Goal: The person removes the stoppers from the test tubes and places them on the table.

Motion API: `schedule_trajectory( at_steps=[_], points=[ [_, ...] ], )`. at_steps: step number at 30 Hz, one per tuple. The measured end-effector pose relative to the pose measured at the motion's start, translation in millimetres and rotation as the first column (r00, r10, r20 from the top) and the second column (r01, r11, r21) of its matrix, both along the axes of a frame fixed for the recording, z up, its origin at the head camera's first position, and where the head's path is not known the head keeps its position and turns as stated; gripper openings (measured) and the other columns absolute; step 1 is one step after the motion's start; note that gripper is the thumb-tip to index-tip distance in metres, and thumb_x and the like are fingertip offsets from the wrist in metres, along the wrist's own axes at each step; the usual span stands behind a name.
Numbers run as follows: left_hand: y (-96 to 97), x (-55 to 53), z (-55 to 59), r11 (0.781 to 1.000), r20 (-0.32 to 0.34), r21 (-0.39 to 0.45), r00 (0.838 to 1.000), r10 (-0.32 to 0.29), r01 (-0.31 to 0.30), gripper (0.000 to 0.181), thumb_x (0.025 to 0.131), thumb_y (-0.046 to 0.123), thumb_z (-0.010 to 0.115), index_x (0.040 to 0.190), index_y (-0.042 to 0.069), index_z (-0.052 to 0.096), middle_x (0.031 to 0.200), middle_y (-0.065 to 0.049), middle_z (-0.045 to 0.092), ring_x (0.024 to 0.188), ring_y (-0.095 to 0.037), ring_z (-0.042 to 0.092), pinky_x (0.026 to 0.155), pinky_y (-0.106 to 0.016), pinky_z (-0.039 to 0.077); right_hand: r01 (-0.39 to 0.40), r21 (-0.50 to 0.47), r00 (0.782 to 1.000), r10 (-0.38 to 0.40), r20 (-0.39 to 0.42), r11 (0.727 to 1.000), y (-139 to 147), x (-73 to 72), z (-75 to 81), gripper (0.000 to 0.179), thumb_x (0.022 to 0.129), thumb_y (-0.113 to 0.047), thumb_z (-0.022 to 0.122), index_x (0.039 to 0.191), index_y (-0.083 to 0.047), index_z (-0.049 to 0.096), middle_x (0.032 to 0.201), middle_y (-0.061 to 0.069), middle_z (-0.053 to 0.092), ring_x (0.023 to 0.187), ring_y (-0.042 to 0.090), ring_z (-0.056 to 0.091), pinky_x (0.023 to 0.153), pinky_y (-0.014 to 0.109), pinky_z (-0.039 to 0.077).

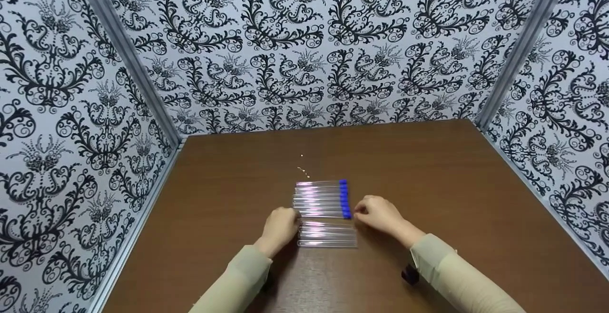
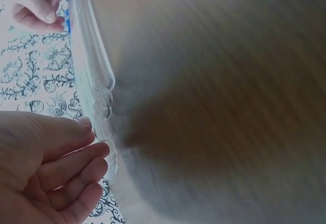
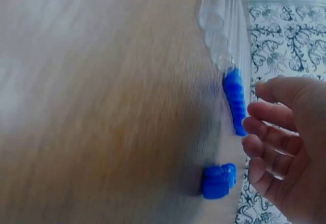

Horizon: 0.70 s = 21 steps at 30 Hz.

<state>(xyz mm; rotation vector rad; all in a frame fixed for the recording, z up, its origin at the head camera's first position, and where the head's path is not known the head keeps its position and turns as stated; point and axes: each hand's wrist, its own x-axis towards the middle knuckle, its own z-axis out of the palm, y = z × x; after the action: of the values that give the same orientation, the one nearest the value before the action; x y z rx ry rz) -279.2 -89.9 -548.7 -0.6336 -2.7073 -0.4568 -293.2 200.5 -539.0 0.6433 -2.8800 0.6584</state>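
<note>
Clear test tubes with blue caps [image 1: 316,200] lie side by side in a row on the table, their caps [image 1: 345,199] toward the right. Just nearer to me lie several uncapped clear tubes [image 1: 328,237], open mouths to the right. At the rounded ends on the left is my left hand [image 1: 278,227], fingers loosely bent, fingertips right at the tubes [image 2: 104,81]. My right hand [image 1: 378,213] is beside the blue caps with relaxed fingers and a gap between thumb and forefinger. Loose blue caps [image 3: 216,180] lie near it in the right wrist view; the hand and forearm hide them in the head view.
The brown wooden table [image 1: 214,175] carries small bright specks [image 1: 304,172] beyond the tubes. Patterned black-and-white walls [image 1: 304,42] stand at the back and sides, with grey metal posts at the corners. A small black object [image 1: 410,275] is under the right forearm.
</note>
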Motion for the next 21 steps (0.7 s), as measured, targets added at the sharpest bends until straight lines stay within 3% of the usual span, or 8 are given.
schedule_trajectory(
  at_steps=[4, 13, 21],
  points=[
    [-3.4, -0.2, 1.9, 0.999, -0.020, 0.018, 0.999, 0.039, -0.038, 0.015, 0.077, 0.012, 0.074, 0.064, 0.013, 0.066, 0.063, -0.001, 0.064, 0.061, -0.027, 0.063, 0.052, -0.042, 0.050, 0.020, 0.016, 1.000, -0.020, -0.002, 1.000, -4, 2.9, -1.8, 0.011, 0.080, -0.021, 0.071, 0.087, -0.014, 0.076, 0.082, -0.006, 0.063, 0.073, 0.015, 0.061, 0.064, 0.038, 0.051],
    [-3.4, 2.6, -0.8, 0.992, 0.000, -0.022, 0.992, 0.126, -0.126, 0.024, 0.079, 0.019, 0.076, 0.090, 0.004, 0.062, 0.077, -0.014, 0.067, 0.071, -0.035, 0.064, 0.055, -0.047, 0.052, 0.077, 0.073, 0.996, -0.081, 0.048, 0.994, -11, 8.0, -6.3, 0.014, 0.085, -0.023, 0.068, 0.089, -0.014, 0.077, 0.079, -0.008, 0.057, 0.073, 0.015, 0.058, 0.063, 0.042, 0.051],
    [-2.6, 4.7, -6.0, 0.992, -0.017, -0.014, 0.992, 0.126, -0.126, 0.024, 0.078, 0.018, 0.076, 0.084, 0.004, 0.058, 0.072, -0.014, 0.065, 0.066, -0.035, 0.063, 0.053, -0.046, 0.051, 0.065, 0.062, 0.997, -0.068, 0.048, 0.996, -17, 8.2, -7.8, 0.017, 0.089, -0.017, 0.061, 0.089, -0.012, 0.077, 0.082, -0.005, 0.061, 0.076, 0.017, 0.061, 0.065, 0.044, 0.051]
  ],
)
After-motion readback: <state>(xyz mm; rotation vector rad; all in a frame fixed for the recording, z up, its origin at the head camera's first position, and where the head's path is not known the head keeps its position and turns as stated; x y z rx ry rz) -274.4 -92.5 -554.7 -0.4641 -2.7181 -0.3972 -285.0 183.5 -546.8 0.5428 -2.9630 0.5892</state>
